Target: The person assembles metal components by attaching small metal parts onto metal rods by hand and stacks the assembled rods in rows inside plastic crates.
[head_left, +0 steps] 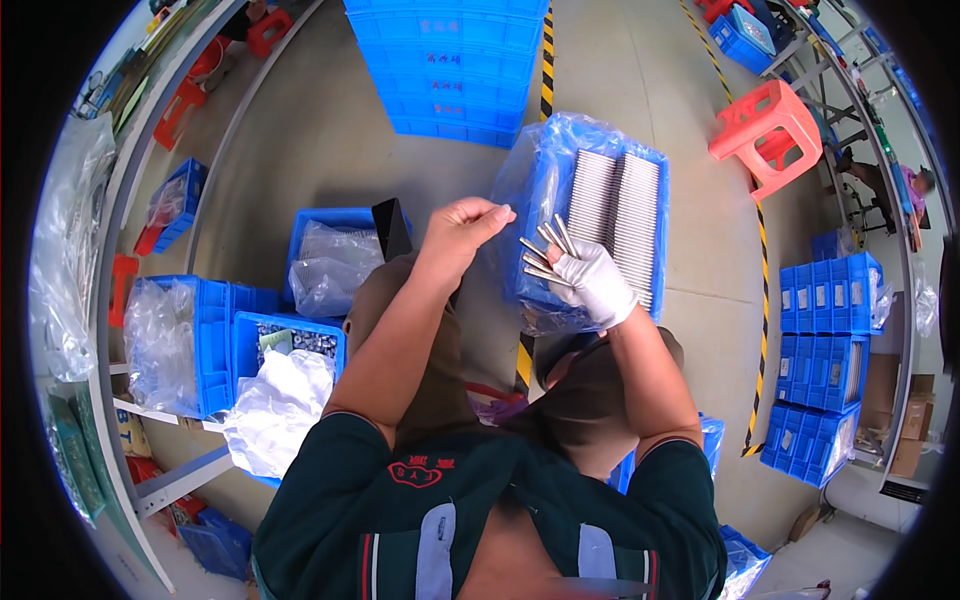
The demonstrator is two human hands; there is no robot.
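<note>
My right hand (598,283), in a white glove, is closed around several thin metal rods (564,236) that fan out from its fingers toward the upper left. It is above the near part of a blue crate (661,190) lined with clear plastic. Inside that crate, slim metal pieces stand packed in two long rows (634,215). Bare and raised just left of the crate, my left hand (462,238) has its thumb and forefinger pressed together. Whatever may be between those fingertips is too small to make out.
Ahead rises a tall stack of blue crates (455,75). To my left are a crate with bagged parts (335,262), a crate of small metal parts (318,342) and white plastic sheeting (280,405). A red stool (768,135) and stacked crates (822,365) stand right.
</note>
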